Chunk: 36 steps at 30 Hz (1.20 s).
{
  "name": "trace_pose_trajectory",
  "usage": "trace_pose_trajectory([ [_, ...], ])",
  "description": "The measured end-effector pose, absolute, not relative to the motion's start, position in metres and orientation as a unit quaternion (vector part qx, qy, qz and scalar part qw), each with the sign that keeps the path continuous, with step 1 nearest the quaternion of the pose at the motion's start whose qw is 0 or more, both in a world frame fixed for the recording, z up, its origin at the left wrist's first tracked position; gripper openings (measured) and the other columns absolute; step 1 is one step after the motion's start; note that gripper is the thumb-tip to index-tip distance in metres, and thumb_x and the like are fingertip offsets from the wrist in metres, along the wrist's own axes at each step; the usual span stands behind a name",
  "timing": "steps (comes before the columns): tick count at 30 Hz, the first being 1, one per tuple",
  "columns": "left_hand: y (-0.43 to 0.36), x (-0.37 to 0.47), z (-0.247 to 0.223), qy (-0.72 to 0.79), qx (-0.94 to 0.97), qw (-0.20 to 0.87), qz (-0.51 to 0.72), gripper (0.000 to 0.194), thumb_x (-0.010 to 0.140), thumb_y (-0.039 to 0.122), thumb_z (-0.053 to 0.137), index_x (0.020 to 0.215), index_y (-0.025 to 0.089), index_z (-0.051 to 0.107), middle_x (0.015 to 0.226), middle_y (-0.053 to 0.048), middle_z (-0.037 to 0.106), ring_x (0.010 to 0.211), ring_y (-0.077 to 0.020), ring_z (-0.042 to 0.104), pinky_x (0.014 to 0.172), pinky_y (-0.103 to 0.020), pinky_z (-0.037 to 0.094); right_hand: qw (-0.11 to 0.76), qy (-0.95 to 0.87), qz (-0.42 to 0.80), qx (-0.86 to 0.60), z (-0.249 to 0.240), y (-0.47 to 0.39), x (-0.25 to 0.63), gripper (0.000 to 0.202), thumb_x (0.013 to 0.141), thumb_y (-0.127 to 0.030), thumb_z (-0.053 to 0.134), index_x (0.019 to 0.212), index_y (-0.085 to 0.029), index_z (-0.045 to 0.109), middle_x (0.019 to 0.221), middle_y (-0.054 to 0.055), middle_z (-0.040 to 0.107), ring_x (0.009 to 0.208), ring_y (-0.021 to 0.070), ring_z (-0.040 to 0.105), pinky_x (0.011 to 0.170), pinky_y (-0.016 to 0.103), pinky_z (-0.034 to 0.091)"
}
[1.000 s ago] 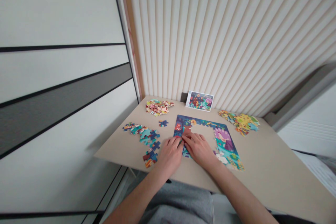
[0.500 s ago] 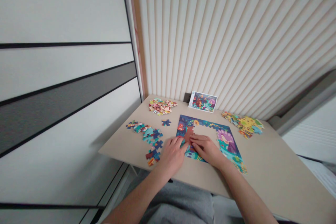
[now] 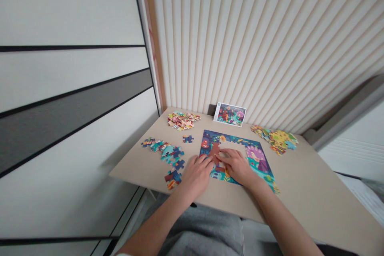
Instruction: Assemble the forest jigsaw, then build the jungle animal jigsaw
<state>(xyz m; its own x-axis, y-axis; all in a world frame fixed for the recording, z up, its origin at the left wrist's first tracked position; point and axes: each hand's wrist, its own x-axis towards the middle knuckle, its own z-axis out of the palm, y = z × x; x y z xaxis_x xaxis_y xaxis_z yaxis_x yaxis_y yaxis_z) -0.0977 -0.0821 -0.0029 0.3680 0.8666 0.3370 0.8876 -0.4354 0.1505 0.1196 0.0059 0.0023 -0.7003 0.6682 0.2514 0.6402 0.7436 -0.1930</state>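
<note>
A partly assembled puzzle (image 3: pixel 260 161) lies on the table, with a bare gap in its middle. My left hand (image 3: pixel 197 174) rests on its lower left part, fingers bent and close together, fingertips at the brown area. From the right, my right hand (image 3: pixel 236 164) reaches over the gap, its thumb and fingertips touching that same brown area (image 3: pixel 215 151). Whether either hand grips a piece is too small to tell. Left of the puzzle are a single blue piece (image 3: pixel 188 139) and a curved row of loose blue and teal pieces (image 3: pixel 168 151).
A picture card (image 3: pixel 230 114) leans at the back of the table (image 3: pixel 312 184). Reddish and cream pieces (image 3: pixel 181 121) are heaped at the back left, yellow ones (image 3: pixel 279 138) at the back right. A pleated screen (image 3: pixel 240 40) stands behind, and a white panelled surface (image 3: pixel 75 128) on the left.
The fingers of my right hand have shifted and spread a little, showing more of the puzzle's lower part. My left hand stays nearly in place. The whole view has shifted slightly.
</note>
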Motion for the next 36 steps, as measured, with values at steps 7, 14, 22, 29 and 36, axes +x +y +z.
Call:
trace_pose_trajectory([
  [7,-0.083,-0.097,-0.002,-0.533,-0.825,0.030,-0.186,0.034,0.098,0.014,0.049,0.129,0.022,0.061,0.142,-0.007,0.060,0.133,-0.0221,0.049,0.111,-0.041,0.036,0.172,-0.915,0.071,-0.359,-0.004,0.013,0.121,0.057,0.085,-0.004,0.052,0.130,-0.034,0.069,0.137,0.007,0.063,0.128,0.0240,0.057,0.107,0.046,0.045],
  [14,-0.085,-0.099,-0.002,-0.532,-0.825,0.028,-0.188,0.038,0.098,0.015,0.048,0.134,0.023,0.058,0.144,-0.005,0.059,0.135,-0.0218,0.047,0.112,-0.040,0.036,0.193,-0.917,0.089,-0.338,-0.001,0.012,0.130,0.055,0.080,0.001,0.051,0.110,-0.035,0.079,0.137,0.004,0.064,0.128,0.0243,0.057,0.109,0.049,0.044],
  [22,-0.091,-0.099,0.004,-0.540,-0.816,0.044,-0.202,0.039,0.096,0.013,0.050,0.134,0.020,0.058,0.141,-0.009,0.059,0.132,-0.0237,0.050,0.113,-0.042,0.035,0.262,-0.900,0.077,-0.340,0.003,0.016,0.138,0.046,0.086,-0.004,0.047,0.112,-0.027,0.077,0.124,0.009,0.070,0.116,0.0233,0.063,0.101,0.047,0.049],
  [29,-0.127,-0.140,0.043,-0.583,-0.798,0.034,-0.148,0.021,0.100,0.020,0.048,0.096,0.022,0.069,0.097,-0.006,0.067,0.101,-0.0235,0.060,0.094,-0.043,0.045,0.291,-0.875,0.072,-0.381,0.002,0.023,0.150,0.041,0.086,-0.005,0.046,0.103,-0.023,0.078,0.113,0.008,0.072,0.107,0.0228,0.066,0.099,0.042,0.050],
  [36,-0.142,-0.179,0.032,-0.600,-0.797,0.001,-0.067,0.016,0.097,0.022,0.057,0.101,0.024,0.072,0.105,-0.005,0.068,0.103,-0.0243,0.063,0.094,-0.042,0.048,0.296,-0.867,0.068,-0.395,0.005,0.018,0.145,0.040,0.086,-0.005,0.047,0.103,-0.025,0.078,0.113,0.007,0.073,0.106,0.0225,0.066,0.098,0.041,0.049],
])
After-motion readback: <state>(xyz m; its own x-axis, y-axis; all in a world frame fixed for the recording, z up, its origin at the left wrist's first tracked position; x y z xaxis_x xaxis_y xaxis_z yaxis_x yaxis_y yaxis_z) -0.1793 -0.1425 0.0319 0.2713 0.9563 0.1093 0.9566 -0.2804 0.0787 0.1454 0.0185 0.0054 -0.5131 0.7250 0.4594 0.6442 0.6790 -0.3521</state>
